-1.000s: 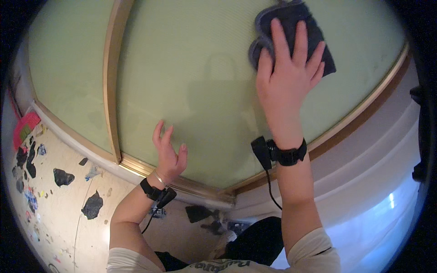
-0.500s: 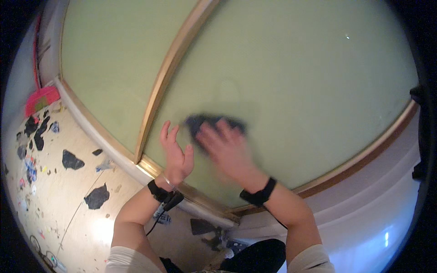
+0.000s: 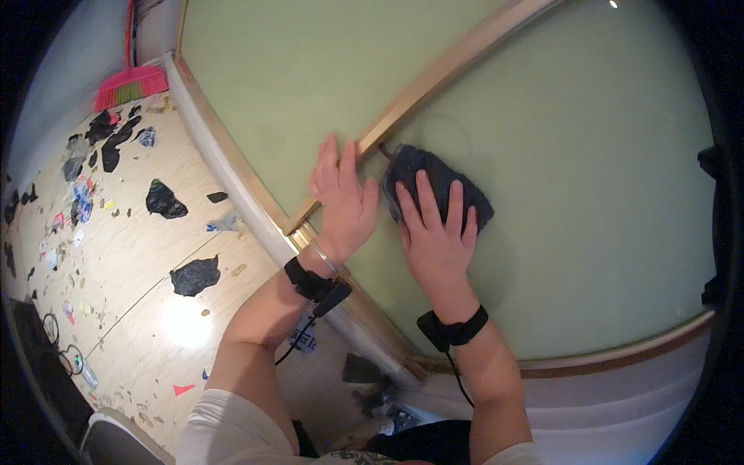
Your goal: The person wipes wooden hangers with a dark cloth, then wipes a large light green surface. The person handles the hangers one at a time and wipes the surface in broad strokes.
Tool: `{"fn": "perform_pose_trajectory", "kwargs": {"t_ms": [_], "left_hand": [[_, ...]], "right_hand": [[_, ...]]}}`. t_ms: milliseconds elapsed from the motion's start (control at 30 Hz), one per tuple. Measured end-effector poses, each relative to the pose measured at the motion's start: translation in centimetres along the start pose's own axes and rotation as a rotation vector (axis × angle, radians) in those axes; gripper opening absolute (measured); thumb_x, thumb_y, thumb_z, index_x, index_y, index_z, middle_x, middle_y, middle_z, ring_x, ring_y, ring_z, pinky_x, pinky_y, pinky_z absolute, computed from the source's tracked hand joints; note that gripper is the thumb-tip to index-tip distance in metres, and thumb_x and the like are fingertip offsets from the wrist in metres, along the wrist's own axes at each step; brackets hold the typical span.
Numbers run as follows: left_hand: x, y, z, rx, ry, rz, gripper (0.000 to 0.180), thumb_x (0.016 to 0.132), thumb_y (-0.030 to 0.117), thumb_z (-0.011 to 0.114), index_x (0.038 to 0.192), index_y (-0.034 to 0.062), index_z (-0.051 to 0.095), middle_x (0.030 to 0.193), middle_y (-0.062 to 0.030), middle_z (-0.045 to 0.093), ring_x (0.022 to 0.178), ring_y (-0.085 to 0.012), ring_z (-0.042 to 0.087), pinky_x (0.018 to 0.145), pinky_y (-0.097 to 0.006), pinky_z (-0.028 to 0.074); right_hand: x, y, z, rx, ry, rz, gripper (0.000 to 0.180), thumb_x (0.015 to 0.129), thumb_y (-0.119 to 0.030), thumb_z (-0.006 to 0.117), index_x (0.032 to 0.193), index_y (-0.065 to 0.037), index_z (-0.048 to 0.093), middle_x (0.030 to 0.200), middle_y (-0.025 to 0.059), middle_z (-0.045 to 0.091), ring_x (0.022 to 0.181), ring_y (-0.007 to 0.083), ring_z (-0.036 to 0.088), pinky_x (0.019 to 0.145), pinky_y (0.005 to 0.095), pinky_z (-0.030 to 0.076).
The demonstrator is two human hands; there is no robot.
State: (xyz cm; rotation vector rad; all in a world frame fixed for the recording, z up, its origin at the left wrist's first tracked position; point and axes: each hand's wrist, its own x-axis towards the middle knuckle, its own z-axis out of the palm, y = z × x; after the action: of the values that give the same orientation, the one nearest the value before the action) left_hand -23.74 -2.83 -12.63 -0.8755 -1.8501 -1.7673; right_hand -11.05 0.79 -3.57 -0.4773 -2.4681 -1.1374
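Against the pale green frosted glass panel (image 3: 558, 155), a dark blue cloth (image 3: 446, 182) is pressed under the spread right hand (image 3: 435, 240); the flat left hand (image 3: 342, 203) risks slipping off the brass frame strip (image 3: 434, 77).

head view, looking down, close to glass panel (image 3: 558, 155)

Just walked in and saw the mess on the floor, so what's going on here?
A person is wiping a pale green glass panel. The right hand presses a dark cloth flat on the glass, beside the gold frame bar. The left hand rests open against the panel. Black scraps litter the floor.
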Motion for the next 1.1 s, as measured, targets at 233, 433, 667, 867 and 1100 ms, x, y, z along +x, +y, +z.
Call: {"fn": "perform_pose_trajectory", "kwargs": {"t_ms": [233, 433, 667, 867, 1100], "left_hand": [[1.4, -1.1, 0.3, -0.032, 0.041, 0.001, 0.066, 0.084, 0.021, 0.054, 0.139, 0.0003, 0.025, 0.145, -0.0253, 0.021, 0.133, -0.0416, 0.022, 0.107, -0.051, 0.015], [2.3, -0.7, 0.9, 0.118, 0.012, -0.047, 0.073, 0.083, 0.03, 0.057, 0.141, 0.0006, 0.022, 0.145, -0.0307, 0.009, 0.134, -0.0505, 0.006, 0.105, -0.061, 0.009], [-0.3, -3.2, 2.4, 0.192, -0.058, -0.166, 0.074, 0.082, 0.029, 0.055, 0.139, -0.0044, 0.023, 0.146, -0.0306, 0.008, 0.135, -0.0487, 0.004, 0.106, -0.059, 0.008], [0.4, -7.6, 0.2, 0.229, -0.105, -0.008, 0.069, 0.082, 0.025, 0.056, 0.136, -0.006, 0.026, 0.144, -0.0298, 0.02, 0.134, -0.0504, 0.012, 0.108, -0.053, 0.014], [0.4, -8.1, -0.4, 0.114, -0.086, -0.003, 0.069, 0.08, 0.021, 0.056, 0.136, -0.0069, 0.025, 0.142, -0.03, 0.025, 0.133, -0.0496, 0.018, 0.109, -0.049, 0.019]], "right_hand": [[-1.2, -0.5, 0.4, -0.047, -0.013, -0.011, 0.057, 0.075, -0.034, 0.066, 0.129, -0.036, 0.049, 0.143, -0.007, 0.037, 0.128, 0.0317, 0.033, 0.095, 0.0502, 0.033], [-1.5, -1.6, 1.5, -0.12, 0.028, 0.034, 0.051, 0.078, -0.039, 0.063, 0.127, -0.037, 0.051, 0.142, -0.0089, 0.039, 0.127, 0.0306, 0.035, 0.098, 0.0466, 0.03], [-2.9, -2.2, 3.7, -0.205, 0.055, -0.043, 0.051, 0.078, -0.044, 0.06, 0.128, -0.041, 0.049, 0.14, -0.0116, 0.041, 0.126, 0.0273, 0.036, 0.095, 0.0441, 0.032], [-3.3, -2.1, 4.1, -0.139, 0.06, -0.089, 0.052, 0.076, -0.035, 0.062, 0.127, -0.039, 0.051, 0.141, -0.0119, 0.04, 0.126, 0.0246, 0.037, 0.096, 0.0427, 0.033], [2.7, -1.4, -0.3, 0.137, -0.072, 0.112, 0.055, 0.075, -0.026, 0.066, 0.128, -0.033, 0.052, 0.143, -0.0054, 0.037, 0.129, 0.0323, 0.033, 0.099, 0.0533, 0.03]]}}
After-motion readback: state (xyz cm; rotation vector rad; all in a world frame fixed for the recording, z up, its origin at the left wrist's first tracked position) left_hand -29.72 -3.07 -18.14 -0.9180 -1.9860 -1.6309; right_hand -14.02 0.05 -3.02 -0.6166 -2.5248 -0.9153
